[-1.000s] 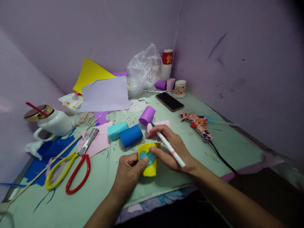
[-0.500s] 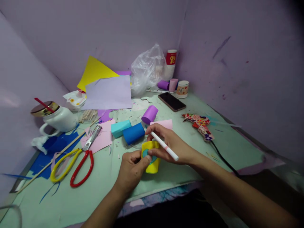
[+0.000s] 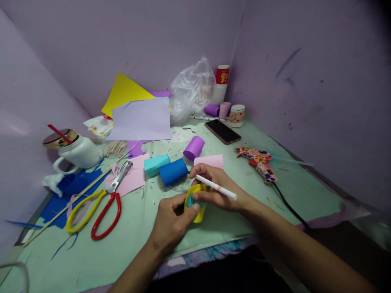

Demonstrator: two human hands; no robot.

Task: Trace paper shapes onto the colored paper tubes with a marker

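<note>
A yellow paper tube with a teal paper circle on it is held near the table's front edge. My left hand is closed on the tube's left side, thumb at the circle. Across my right hand lies a slim white pen with a pink band, tucked between the fingers. The right thumb also presses at the circle and the tube's upper rim. Just behind the hands lie a blue paper tube, a teal one, a purple one and a pink one.
Scissors with yellow and red handles lie left, by a wooden stick. A lidded white mug stands beyond. A phone and a corded glue gun lie right. Paper sheets and a plastic bag are behind.
The yellow tube's upper rim has been squeezed or tilted by my fingers. The pen's back end has swung a little up and right. Both hands stay on the tube.
</note>
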